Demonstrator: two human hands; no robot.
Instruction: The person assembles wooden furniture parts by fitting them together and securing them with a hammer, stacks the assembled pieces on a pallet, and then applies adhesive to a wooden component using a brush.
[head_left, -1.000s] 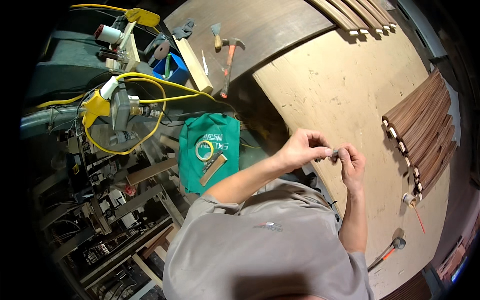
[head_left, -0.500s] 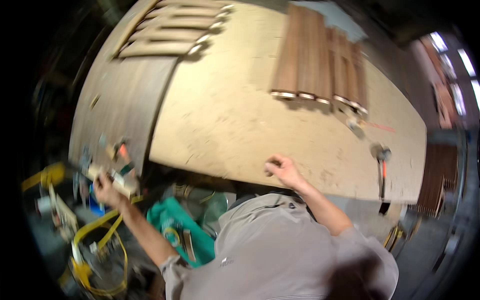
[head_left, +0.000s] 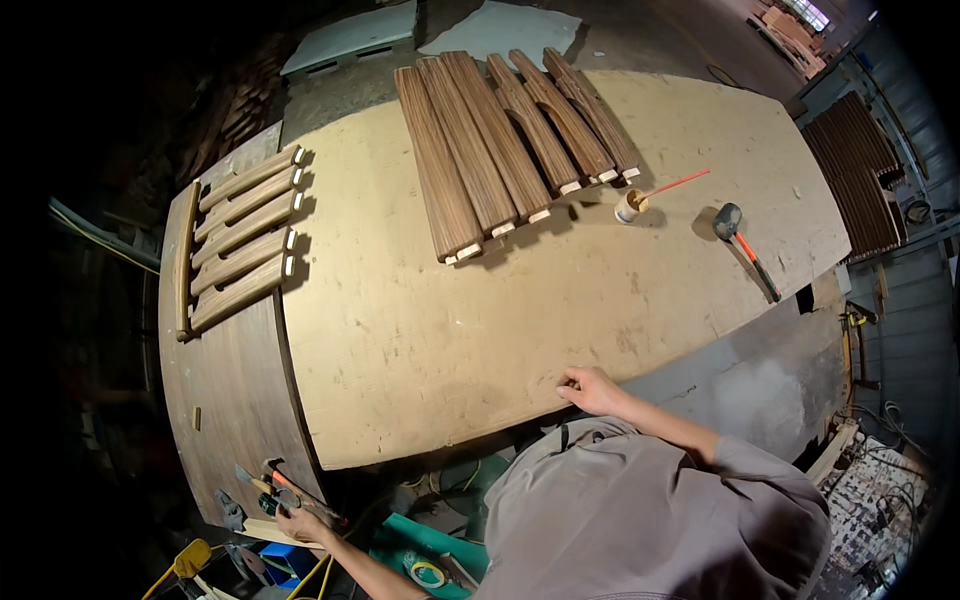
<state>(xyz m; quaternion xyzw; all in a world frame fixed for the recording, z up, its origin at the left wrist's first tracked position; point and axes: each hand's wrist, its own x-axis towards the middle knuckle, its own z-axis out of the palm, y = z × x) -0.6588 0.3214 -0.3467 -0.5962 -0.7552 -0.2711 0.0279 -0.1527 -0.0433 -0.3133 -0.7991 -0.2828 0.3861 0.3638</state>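
Note:
My left hand (head_left: 300, 525) is at the lower left corner of the bench, its fingers closed around something I cannot make out. Beside those fingers lie a hammer (head_left: 290, 482) with an orange and black handle, a chisel-like tool (head_left: 252, 480) and a small dark green object (head_left: 267, 503). A pale wood strip (head_left: 268, 531) runs along the bench edge under this hand. My right hand (head_left: 592, 390) rests at the near edge of the tan board (head_left: 430, 340), fingers curled in, with nothing visible in them.
Several brown wooden slats (head_left: 480, 150) with pale tenon ends lie at the far middle. Right of them stand a small pot (head_left: 628, 207) with a red stick (head_left: 680, 182) and a mallet (head_left: 728, 222). A partly joined slatted frame (head_left: 240, 240) lies at left. A green bin (head_left: 440, 548) sits below.
The view has swung left and up, so the bench sits differently in the picture. My left hand is now beside the hammer and the green object; my right hand stays curled by the near edge.

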